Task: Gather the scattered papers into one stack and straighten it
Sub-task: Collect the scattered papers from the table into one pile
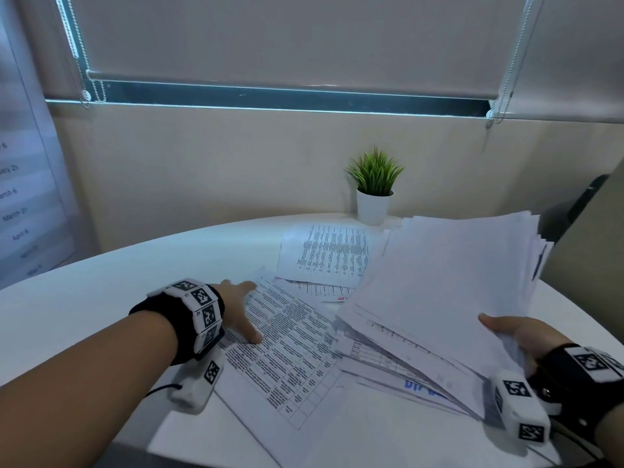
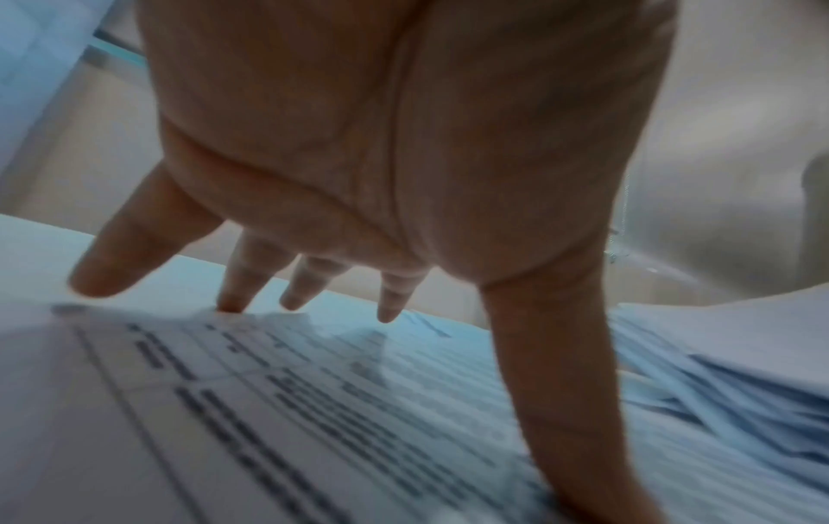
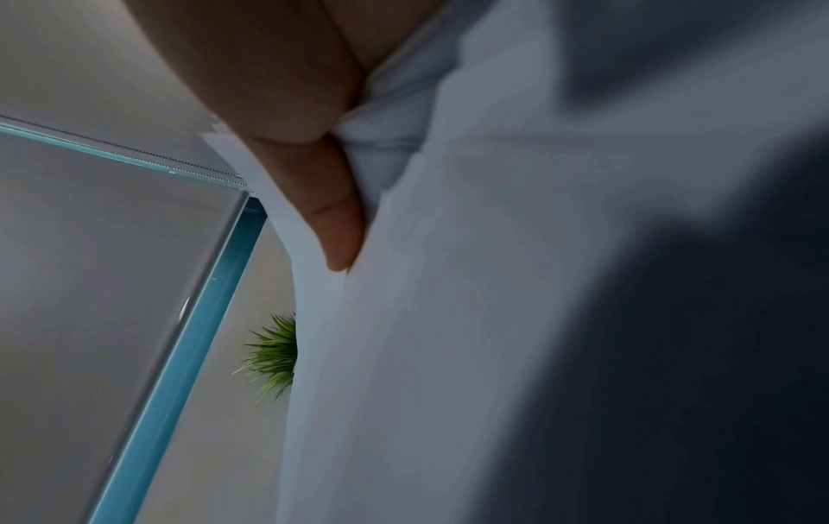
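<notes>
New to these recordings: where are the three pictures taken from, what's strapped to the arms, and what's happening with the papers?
No machine here: a person works with two bare hands, wearing black wristbands with black-and-white marker tags. The wide picture comes from a camera on the head; the other two come from cameras on each wrist, looking along the hand. The left hand lies with spread, straight fingers on a white sheet printed with a grid of text, flat on the round white table. The right hand pinches a thick bundle of white papers, held at a tilt, thumb on top. The right wrist picture shows that thumb against the paper. More printed sheets lie loose farther back, near a small green plant in a white pot.
</notes>
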Demonstrator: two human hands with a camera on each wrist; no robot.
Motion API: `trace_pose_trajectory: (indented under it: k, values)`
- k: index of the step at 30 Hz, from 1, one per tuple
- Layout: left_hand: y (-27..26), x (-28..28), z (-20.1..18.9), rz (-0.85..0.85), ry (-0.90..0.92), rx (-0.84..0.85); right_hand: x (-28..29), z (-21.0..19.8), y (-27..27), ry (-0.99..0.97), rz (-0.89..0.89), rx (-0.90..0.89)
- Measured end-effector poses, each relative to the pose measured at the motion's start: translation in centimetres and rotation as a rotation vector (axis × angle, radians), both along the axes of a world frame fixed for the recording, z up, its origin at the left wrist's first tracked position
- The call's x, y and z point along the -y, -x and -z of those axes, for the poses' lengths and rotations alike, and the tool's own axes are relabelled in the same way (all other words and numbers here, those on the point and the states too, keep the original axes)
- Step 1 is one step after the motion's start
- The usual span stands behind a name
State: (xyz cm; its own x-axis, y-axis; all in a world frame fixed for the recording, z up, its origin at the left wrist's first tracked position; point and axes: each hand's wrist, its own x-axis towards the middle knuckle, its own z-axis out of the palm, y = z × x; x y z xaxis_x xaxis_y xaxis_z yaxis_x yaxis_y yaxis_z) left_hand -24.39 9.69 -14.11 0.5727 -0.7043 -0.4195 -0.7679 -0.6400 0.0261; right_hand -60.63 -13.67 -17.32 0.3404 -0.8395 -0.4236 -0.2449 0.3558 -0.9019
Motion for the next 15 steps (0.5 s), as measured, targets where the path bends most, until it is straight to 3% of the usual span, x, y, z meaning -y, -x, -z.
trace_pose_trajectory:
  k: [5,11,15]
  values:
    - [-1.8,-0.6,-0.3,-0.069,-0.046,0.084,-3.0,-2.7,-0.8,-0.047,0.077,0.052]
    - [-3.1,-1.2,-0.3,-0.125,0.068,0.029,0.3,1.0,-0.5,-0.013,0.036,0.069]
    - [-2.8,-1.6,-1.7,-0.008,0.042,0.104,0.5,1.1,-0.5,0.013,0.034,0.093]
